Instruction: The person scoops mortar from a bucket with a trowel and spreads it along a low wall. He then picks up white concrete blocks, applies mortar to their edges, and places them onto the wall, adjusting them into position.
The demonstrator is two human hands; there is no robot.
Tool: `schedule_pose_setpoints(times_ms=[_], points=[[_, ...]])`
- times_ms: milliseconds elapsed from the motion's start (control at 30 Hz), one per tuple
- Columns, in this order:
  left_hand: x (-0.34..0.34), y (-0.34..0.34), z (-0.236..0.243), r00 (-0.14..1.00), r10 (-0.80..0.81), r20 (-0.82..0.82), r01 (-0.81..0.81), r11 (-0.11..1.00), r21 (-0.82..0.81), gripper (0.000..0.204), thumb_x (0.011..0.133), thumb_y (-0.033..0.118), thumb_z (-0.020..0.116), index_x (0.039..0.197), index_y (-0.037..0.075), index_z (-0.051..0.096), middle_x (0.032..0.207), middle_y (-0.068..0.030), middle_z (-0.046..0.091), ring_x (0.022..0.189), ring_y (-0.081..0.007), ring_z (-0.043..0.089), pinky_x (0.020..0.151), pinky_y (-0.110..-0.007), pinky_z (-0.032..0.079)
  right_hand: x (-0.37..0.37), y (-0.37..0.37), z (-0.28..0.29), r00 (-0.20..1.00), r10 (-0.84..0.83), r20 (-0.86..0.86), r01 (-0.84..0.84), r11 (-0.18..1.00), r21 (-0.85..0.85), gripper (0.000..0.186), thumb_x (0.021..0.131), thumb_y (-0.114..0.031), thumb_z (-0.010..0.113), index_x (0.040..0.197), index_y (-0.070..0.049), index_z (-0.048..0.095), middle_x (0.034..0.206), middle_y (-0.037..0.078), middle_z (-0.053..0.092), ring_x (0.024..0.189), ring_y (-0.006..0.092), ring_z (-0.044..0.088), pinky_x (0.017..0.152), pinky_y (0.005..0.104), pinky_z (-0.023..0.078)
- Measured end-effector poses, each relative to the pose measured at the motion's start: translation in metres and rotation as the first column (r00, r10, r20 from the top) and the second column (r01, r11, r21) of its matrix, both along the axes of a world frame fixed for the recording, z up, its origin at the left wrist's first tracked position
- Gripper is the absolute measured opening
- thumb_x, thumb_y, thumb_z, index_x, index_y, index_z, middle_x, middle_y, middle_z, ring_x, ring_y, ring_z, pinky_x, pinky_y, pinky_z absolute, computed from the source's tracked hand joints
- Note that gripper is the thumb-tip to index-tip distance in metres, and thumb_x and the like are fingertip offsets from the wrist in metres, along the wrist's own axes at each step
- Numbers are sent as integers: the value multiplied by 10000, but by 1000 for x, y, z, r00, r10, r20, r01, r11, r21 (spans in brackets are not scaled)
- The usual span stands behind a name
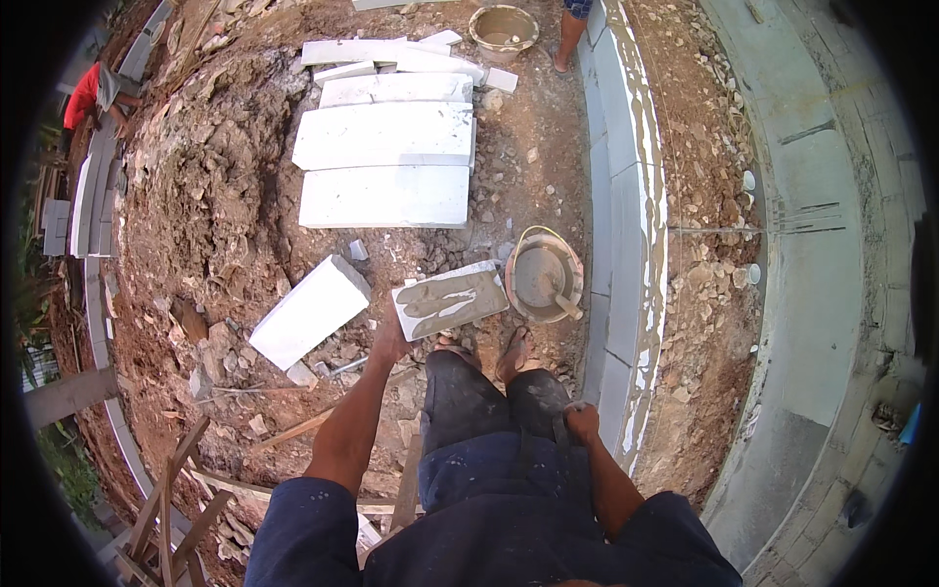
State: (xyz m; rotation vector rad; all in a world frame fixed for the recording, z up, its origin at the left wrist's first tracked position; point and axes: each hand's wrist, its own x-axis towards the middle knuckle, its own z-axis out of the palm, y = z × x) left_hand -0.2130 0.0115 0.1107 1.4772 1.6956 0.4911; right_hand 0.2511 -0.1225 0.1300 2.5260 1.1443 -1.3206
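My left hand (393,336) grips the left end of a white lightweight concrete block (403,298); some fingers are hidden by the block. Grey wet mortar (450,299) is spread over the block's upper face in streaks. Just to the right of the block stands a bucket (515,293) of mortar, its yellow handle raised. A tool with a wooden handle (567,306) rests in it. My right hand (583,421) is closed against my right thigh; what it holds, if anything, is hidden. Another white block (311,311) lies left of my left hand.
A low block wall (626,215) topped with mortar runs along my right. Ahead lies a group of white blocks (386,137), with a second mortar tub (503,31) beyond. Timber pieces (171,489) and rubble lie at left. A person in red (86,96) bends far left; another person's leg (569,41) shows ahead.
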Motion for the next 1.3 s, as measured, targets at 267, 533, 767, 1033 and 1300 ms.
schedule_pose_setpoints(times_ms=[267, 533, 767, 1033, 1300], points=[[-9, -6, 7, 999, 31, 31, -33, 998, 61, 1036, 634, 157, 849, 1420, 19, 188, 1266, -187, 583, 1198, -367, 569, 971, -400, 471, -104, 60, -60, 967, 151, -206, -142, 988, 56, 399, 699, -274, 714, 1017, -33, 696, 974, 227, 703, 991, 381, 672, 879, 460, 518], [14, 1, 36, 995, 102, 5, -101, 990, -95, 1036, 649, 316, 867, 1435, 37, 251, 1282, -200, 569, 1173, -385, 577, 948, -418, 483, -111, 161, -97, 857, 472, -207, -457, 882, 118, 847, 609, -379, 829, 1312, -26, 514, 1229, 246, 607, 1156, 372, 594, 946, 443, 488], [-37, -46, 32, 991, -75, -114, 74, 997, -14, 1127, 631, 387, 861, 1478, 55, 196, 1293, -190, 571, 1143, -391, 596, 899, -448, 529, -143, 217, -134, 329, 944, 16, -857, 292, 426, 1082, 584, -480, 857, 1429, 6, 385, 1456, 325, 348, 1296, 473, 407, 1091, 541, 337], [-110, -63, 39, 940, 34, 340, 28, 984, -178, 1048, 648, 436, 866, 1473, 94, 317, 1443, -106, 483, 1225, -275, 583, 1054, -375, 461, -211, 194, -143, 112, 993, -43, -719, 111, 686, 1243, 455, -518, 891, 1453, -15, 346, 1527, 230, 260, 1381, 376, 322, 1111, 525, 268], [-128, -67, 49, 827, 333, 453, -142, 903, -406, 989, 676, 326, 870, 1478, 96, 338, 1474, -102, 432, 1318, -251, 482, 1107, -383, 412, -239, 153, -158, 346, 905, -247, -563, 411, 717, 1131, 557, -436, 873, 1450, -25, 313, 1475, 230, 308, 1383, 421, 298, 1120, 551, 245]])
